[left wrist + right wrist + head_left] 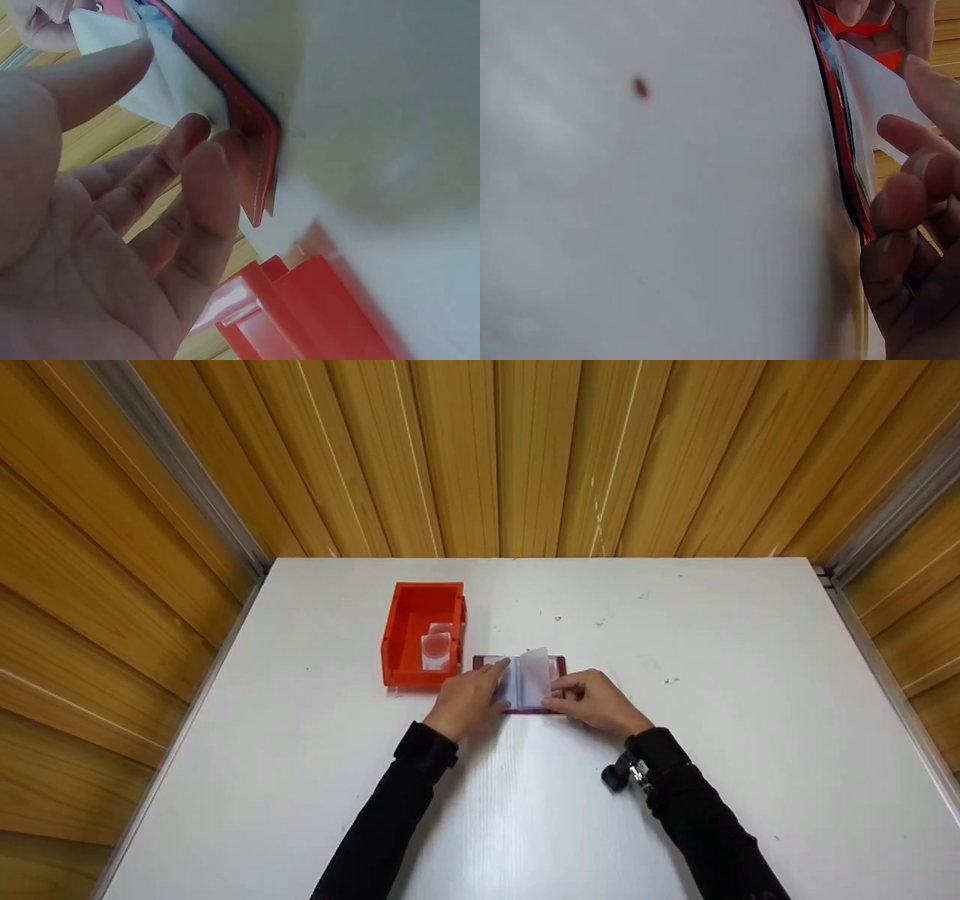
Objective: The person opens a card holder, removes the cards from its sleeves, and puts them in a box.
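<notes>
A small card holder with a dark red cover lies spread on the white table, its clear plastic sleeves showing. One sleeve stands partly raised in the middle. My left hand rests at the holder's left side; in the left wrist view its fingers touch the red cover while the thumb is near the sleeves. At the right side, my right hand holds the raised sleeve's edge between thumb and index finger. Its other fingers are curled in the right wrist view, beside the sleeve.
An orange-red bin stands on the table, left of and behind the card holder. Inside it lie clear square pieces with a reddish round mark. Wood-patterned walls border the white table at the back and sides.
</notes>
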`<state>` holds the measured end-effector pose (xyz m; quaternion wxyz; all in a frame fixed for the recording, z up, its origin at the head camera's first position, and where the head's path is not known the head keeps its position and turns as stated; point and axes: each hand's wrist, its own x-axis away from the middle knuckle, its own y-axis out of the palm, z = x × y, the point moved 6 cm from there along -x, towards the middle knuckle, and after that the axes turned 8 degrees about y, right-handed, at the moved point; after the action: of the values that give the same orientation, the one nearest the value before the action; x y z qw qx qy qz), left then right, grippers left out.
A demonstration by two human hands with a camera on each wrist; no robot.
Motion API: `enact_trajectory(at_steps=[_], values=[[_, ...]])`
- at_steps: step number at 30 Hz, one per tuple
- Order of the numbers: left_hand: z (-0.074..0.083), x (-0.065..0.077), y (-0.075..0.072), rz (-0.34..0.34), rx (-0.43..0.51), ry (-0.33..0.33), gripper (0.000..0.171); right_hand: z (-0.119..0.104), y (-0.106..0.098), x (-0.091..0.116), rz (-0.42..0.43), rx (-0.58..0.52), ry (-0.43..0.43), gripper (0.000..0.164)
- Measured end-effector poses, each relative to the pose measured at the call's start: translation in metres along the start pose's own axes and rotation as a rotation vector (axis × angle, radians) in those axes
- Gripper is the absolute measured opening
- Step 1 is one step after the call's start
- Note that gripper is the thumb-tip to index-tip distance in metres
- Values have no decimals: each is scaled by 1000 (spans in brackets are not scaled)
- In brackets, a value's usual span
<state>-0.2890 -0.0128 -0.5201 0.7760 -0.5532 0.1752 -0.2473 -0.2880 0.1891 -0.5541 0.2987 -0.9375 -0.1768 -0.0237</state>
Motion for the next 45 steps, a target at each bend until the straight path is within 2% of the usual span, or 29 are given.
enact_trajectory(at_steps=[4, 8, 13, 20, 23, 28, 31, 38, 45], values=[[0, 0, -5, 53, 19, 22, 77, -5, 3, 1, -39, -59, -2, 37], [1, -1, -9, 96, 24, 55, 72, -9, 11, 1, -113, -77, 4, 53], [1, -2, -8, 92, 38, 38, 62, -12, 18, 1, -130, -5, 12, 57], [2, 3, -6, 70, -147, 23, 54, -13, 22, 1, -106, 69, 32, 48], [-1, 4, -4, 47, -187, 4, 52, -12, 22, -1, -60, 115, 41, 45], [-6, 4, 0, 30, -170, -42, 45, -8, 16, -3, 82, 238, 62, 48], [-8, 5, 3, 9, -145, -76, 47, -5, 10, -3, 127, 278, 82, 56], [-9, 7, 3, -13, -156, -92, 50, 1, -3, 1, 136, 318, 111, 64], [-8, 8, 3, -1, -193, -83, 50, 8, -10, 1, 103, 250, 151, 71]])
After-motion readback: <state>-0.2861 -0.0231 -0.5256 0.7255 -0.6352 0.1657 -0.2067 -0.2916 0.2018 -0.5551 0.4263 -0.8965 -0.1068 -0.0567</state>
